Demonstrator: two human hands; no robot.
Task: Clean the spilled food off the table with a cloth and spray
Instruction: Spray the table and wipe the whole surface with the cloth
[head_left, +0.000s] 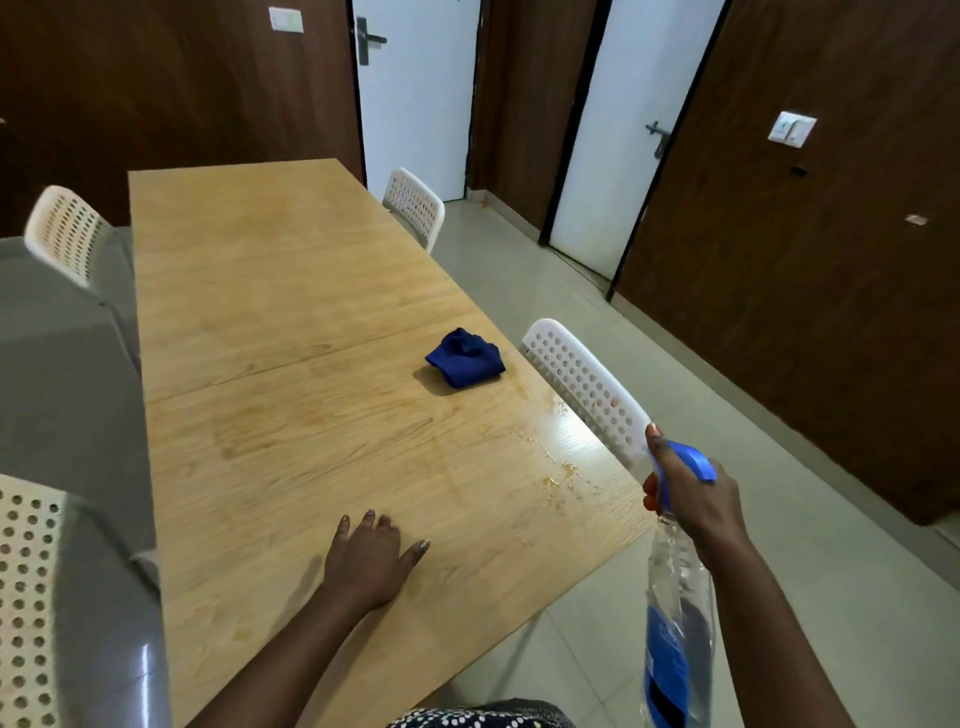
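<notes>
Right hand (685, 493) grips one clear spray bottle (678, 613), left hand (371, 558) lies spread flat on counter (291, 322), one blue cloth (465, 357) beyond.

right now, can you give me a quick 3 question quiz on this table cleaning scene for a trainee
1. True or false: the blue cloth is in the left hand.
2. Which hand grips the spray bottle? A left, B right.
3. The spilled food lies near which table edge, the one by the left hand or the one by the white chair?

Key: 1 false, it lies on the table; 2 B; 3 the white chair's edge.
</notes>
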